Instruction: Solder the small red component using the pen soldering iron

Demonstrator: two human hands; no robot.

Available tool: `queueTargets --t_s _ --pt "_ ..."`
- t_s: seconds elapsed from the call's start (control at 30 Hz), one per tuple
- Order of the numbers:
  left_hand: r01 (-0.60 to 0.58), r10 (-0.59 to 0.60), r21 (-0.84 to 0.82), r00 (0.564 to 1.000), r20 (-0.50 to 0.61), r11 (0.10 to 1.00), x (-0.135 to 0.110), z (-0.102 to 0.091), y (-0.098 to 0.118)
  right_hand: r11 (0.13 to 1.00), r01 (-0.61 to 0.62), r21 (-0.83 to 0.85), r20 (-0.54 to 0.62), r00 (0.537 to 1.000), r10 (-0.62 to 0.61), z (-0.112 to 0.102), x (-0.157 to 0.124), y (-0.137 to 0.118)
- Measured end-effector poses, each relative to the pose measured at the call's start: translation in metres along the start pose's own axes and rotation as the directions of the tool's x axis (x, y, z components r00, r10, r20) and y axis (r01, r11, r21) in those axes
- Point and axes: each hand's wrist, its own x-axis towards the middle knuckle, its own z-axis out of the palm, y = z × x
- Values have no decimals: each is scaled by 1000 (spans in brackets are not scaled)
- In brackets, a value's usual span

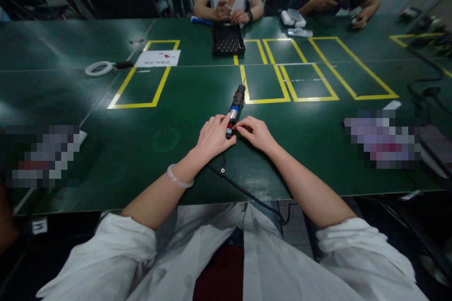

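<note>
A slim black cylindrical device (238, 96) with a blue and a silver band lies on the green table in front of me, its thin tip pointing away. My left hand (215, 136) is closed around its near end, thumb across the body. Small red parts (230, 127) show at that end. My right hand (254, 132) is beside it, thumb and fingertips pinched together at the red parts; what they hold is too small to make out. A black cord (243, 189) with a small metal ring terminal (222, 170) runs from under my left hand over the table's front edge.
Yellow tape outlines (268, 101) mark the table (190, 169). A black tray (228, 51) stands across from me, near two people at the far side. At left lie a printed sheet (158, 58) and a white ring-shaped coil (99, 68). Blurred objects flank me.
</note>
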Motion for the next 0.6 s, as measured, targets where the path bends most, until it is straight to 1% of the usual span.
queueTargets --t_s 0.13,0.47,0.6 --pt "6 -6 26 1000 -7 1000 0 0 4 1000 -15 6 4 1000 15 3 1 -1" --pt "71 -70 68 997 -21 995 10 -1 13 990 -81 115 44 996 76 2 0 -2" --pt "75 -73 68 997 -35 995 9 0 14 990 -79 113 26 997 76 2 1 -1"
